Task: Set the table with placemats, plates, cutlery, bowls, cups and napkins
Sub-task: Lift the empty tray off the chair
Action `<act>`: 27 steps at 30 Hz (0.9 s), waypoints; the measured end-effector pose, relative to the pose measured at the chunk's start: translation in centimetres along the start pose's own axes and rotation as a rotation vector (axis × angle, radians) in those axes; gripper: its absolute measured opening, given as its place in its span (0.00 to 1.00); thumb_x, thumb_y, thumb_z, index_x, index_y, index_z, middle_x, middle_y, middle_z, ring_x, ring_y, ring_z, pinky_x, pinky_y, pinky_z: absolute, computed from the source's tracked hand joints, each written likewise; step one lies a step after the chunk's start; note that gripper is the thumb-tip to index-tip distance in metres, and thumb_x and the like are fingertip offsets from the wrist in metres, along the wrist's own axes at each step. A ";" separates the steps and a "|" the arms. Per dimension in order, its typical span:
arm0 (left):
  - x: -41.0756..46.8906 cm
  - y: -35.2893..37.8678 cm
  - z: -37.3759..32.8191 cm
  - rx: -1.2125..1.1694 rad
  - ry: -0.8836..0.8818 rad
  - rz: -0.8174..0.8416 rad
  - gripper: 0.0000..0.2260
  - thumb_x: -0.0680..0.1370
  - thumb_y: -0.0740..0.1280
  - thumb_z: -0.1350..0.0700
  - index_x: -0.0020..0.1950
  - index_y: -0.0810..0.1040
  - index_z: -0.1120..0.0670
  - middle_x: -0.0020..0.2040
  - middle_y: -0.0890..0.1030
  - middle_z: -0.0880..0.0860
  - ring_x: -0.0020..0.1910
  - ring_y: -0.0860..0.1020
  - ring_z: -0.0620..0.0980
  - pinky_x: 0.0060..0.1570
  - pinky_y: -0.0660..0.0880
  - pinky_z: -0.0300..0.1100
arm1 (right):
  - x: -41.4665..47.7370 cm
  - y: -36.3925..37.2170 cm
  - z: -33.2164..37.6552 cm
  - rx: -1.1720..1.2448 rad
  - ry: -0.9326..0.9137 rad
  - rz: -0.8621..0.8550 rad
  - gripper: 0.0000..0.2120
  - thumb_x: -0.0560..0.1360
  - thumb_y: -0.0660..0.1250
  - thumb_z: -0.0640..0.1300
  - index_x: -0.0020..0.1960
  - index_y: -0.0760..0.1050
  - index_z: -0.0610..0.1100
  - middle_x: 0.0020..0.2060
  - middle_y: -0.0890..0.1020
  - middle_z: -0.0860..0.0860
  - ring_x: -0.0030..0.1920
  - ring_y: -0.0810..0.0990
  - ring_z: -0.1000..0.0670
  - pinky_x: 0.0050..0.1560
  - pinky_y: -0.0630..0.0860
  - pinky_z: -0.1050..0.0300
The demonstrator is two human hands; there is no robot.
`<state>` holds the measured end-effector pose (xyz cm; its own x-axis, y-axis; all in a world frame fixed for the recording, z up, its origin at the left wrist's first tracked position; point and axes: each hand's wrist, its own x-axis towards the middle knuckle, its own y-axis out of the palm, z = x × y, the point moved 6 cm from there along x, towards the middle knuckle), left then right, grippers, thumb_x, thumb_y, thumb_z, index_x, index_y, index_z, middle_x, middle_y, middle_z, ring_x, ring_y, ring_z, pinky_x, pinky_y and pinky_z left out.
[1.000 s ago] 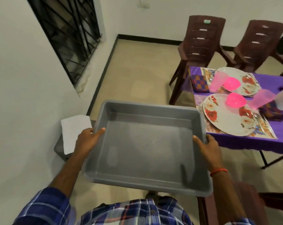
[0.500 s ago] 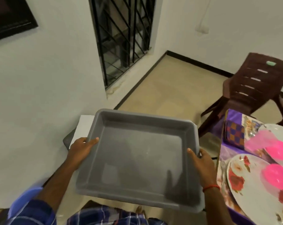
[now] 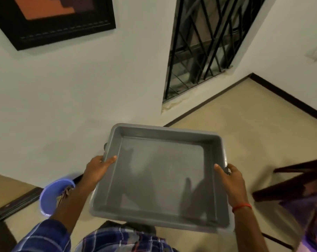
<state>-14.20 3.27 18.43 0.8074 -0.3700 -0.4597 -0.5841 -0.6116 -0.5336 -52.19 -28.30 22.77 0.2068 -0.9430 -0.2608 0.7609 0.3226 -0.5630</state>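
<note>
I carry an empty grey plastic tray point(image 3: 165, 140) in front of my body, held level above the floor. My left hand point(image 3: 97, 168) grips its left rim, thumb lying over the edge into the tray. My right hand point(image 3: 230, 177) grips the right rim the same way; a red thread is round that wrist. Nothing lies inside the tray. The set table shows only as a strip of purple cloth point(image 3: 315, 224) at the bottom right edge.
A blue bowl point(image 3: 52, 195) holding cutlery sits low at the left, beside my left forearm. A white wall with a framed picture point(image 3: 50, 17) and a barred window point(image 3: 206, 42) is straight ahead. A dark brown chair point(image 3: 295, 180) stands at the right.
My view has swung left, away from the set table; the plates and pink cups have left the frame. The tray stays in both hands, and the blue bowl has come into view.
</note>
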 end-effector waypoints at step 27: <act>8.6 0.0 9.3 -0.179 -0.433 -0.069 0.19 0.77 0.73 0.43 0.60 0.81 0.57 0.50 0.84 0.60 0.52 0.82 0.59 0.50 0.73 0.46 | 15.3 21.3 9.0 -0.337 -0.051 0.432 0.28 0.77 0.70 0.56 0.71 0.71 0.40 0.62 0.80 0.40 0.57 0.79 0.38 0.58 0.78 0.45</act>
<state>-7.97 6.61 7.88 0.7125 -0.0216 -0.7013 -0.4754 -0.7499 -0.4600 -27.27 -36.60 13.84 0.4926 -0.7191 -0.4901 0.3629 0.6816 -0.6354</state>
